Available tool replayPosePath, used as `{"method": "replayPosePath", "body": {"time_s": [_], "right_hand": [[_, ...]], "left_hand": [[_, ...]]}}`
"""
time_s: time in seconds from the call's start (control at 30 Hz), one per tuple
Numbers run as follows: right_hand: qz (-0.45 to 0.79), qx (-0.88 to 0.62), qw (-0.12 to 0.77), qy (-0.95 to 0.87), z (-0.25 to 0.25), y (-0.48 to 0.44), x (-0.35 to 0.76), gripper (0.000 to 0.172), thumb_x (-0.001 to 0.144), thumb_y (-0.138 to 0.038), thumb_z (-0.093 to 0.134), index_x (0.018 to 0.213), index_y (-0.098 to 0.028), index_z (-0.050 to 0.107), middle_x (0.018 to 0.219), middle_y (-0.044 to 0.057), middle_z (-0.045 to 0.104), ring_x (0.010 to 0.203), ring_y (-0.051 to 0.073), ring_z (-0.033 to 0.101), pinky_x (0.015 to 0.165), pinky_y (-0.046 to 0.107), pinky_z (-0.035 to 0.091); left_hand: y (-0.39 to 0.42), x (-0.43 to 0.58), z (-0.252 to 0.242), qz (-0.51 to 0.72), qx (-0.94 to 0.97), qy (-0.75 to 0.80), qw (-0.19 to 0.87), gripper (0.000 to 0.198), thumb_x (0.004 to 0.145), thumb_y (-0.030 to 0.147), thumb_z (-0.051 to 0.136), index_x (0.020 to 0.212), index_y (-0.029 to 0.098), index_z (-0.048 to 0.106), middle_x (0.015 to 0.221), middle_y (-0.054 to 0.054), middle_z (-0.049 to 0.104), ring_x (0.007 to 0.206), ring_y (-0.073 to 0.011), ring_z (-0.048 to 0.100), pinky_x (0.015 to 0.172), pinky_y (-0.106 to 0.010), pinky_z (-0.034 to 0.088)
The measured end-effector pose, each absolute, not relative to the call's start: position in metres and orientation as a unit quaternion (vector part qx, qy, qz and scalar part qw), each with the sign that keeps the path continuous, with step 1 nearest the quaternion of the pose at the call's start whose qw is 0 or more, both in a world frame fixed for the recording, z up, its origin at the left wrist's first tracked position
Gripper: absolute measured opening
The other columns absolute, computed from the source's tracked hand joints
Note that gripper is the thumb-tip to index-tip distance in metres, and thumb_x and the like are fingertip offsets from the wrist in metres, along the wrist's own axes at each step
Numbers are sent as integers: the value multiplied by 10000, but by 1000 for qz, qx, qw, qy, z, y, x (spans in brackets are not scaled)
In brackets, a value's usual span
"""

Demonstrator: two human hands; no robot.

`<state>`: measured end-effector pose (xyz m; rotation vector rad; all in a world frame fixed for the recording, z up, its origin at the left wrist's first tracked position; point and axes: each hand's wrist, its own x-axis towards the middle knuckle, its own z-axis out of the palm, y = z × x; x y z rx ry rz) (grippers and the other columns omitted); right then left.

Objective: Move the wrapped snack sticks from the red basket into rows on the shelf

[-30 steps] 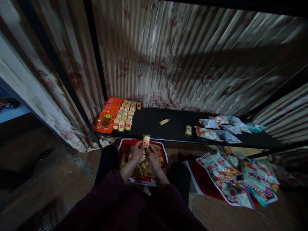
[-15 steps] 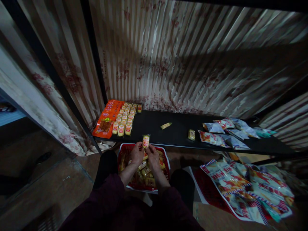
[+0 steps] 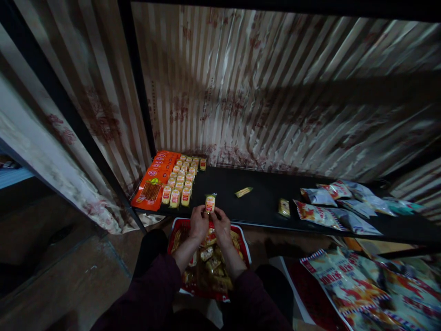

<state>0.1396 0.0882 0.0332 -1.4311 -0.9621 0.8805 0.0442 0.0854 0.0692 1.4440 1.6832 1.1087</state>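
Black shelf [image 3: 220, 184] spans my 12 o'clock, red basket [image 3: 245, 246] down at 6. Rows of little packs [image 3: 179, 185] sit around 10, nearer my left hand [image 3: 199, 224]. I've got one wrapped pack [image 3: 210, 202] pinched between that and my right hand [image 3: 221, 225], at 12 off my fingertips, long axis 12-to-6. Loose stick-shaped pack [image 3: 243, 192] at 2.

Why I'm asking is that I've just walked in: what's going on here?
Someone's left hand and right hand together hold a small yellow packet by its lower end, with a red basket of wrapped snacks below. Ahead, on a black shelf, similar packets are lined up in rows beside an orange bag at the left. A slim snack and a squarer one lie farther right, then printed bags.
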Motion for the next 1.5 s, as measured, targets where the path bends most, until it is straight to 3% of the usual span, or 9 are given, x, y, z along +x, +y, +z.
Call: {"method": "replayPosePath", "body": {"time_s": [0.87, 1.3, 1.5], "right_hand": [[307, -649, 526, -457, 31, 187, 142, 286, 700, -379, 569, 897, -212, 690, 852, 31, 716, 763, 195, 644, 721, 299, 492], [277, -648, 530, -473, 33, 237, 141, 262, 679, -392, 582, 841, -213, 684, 790, 22, 709, 740, 189, 632, 725, 310, 498], [260, -658, 518, -480, 29, 252, 140, 320, 689, -430, 547, 871, -203, 682, 856, 40, 706, 764, 196, 626, 765, 332, 485]], "left_hand": [[170, 57, 80, 417, 511, 661, 358, 338, 813, 103, 430, 1109, 139, 590, 1165, -121, 616, 1104, -175, 553, 1001, -302, 386], [214, 65, 88, 430, 496, 662, 363, 332, 839, 140, 414, 1125, 138, 583, 1186, -123, 623, 1124, -189, 554, 1013, -319, 379], [230, 68, 84, 434, 494, 658, 366, 327, 837, 146, 407, 1112, 152, 584, 1160, -115, 633, 1096, -189, 567, 1000, -319, 388]]}}
